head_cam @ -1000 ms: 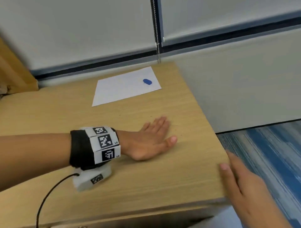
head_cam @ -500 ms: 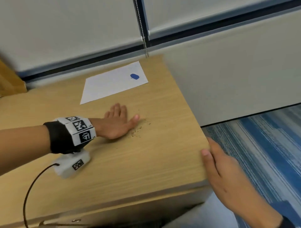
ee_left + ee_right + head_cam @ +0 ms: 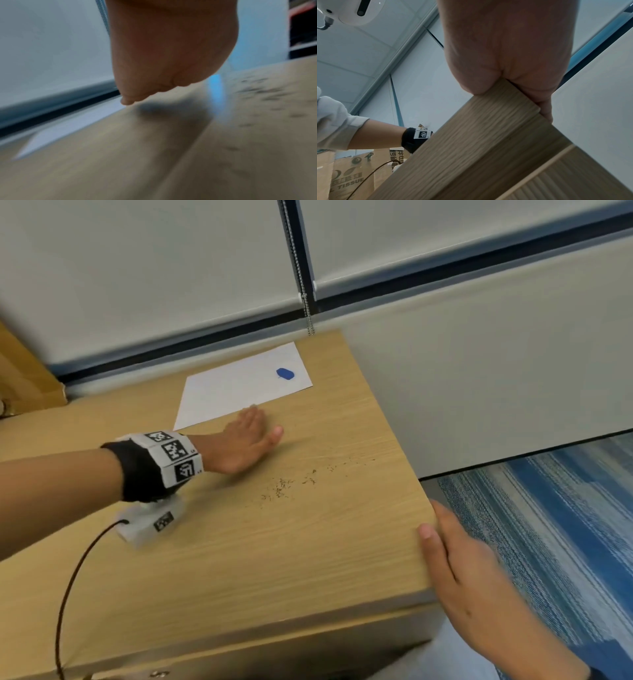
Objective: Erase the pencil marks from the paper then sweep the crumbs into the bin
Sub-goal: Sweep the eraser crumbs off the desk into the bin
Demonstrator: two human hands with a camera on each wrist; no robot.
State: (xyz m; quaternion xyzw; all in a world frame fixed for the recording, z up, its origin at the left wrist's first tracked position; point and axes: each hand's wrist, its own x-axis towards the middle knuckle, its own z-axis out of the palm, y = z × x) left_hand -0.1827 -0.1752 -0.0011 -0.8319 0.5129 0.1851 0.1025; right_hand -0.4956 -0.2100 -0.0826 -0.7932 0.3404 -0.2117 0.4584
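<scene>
A white sheet of paper (image 3: 236,388) lies at the back of the wooden table (image 3: 274,559), with a small blue eraser (image 3: 285,374) on its right part. Dark eraser crumbs (image 3: 286,486) are scattered on the bare wood in front of the sheet, blurred in the left wrist view (image 3: 260,92). My left hand (image 3: 251,433) lies flat on the table with straight fingers, its tips at the paper's front edge, left of the crumbs. My right hand (image 3: 452,559) is held open against the table's right edge, thumb on top (image 3: 476,81). No bin is in view.
Behind the table run a grey wall and a window blind with a bead chain (image 3: 301,268). Blue striped carpet (image 3: 565,525) lies to the right of the table. A black cable (image 3: 75,577) hangs from my left wrist camera. Cardboard tissue boxes (image 3: 351,175) stand at the left.
My left hand has drawn back from the table's right part toward the paper, which leaves the crumbs uncovered on its right. My right hand has stayed at the table's right edge.
</scene>
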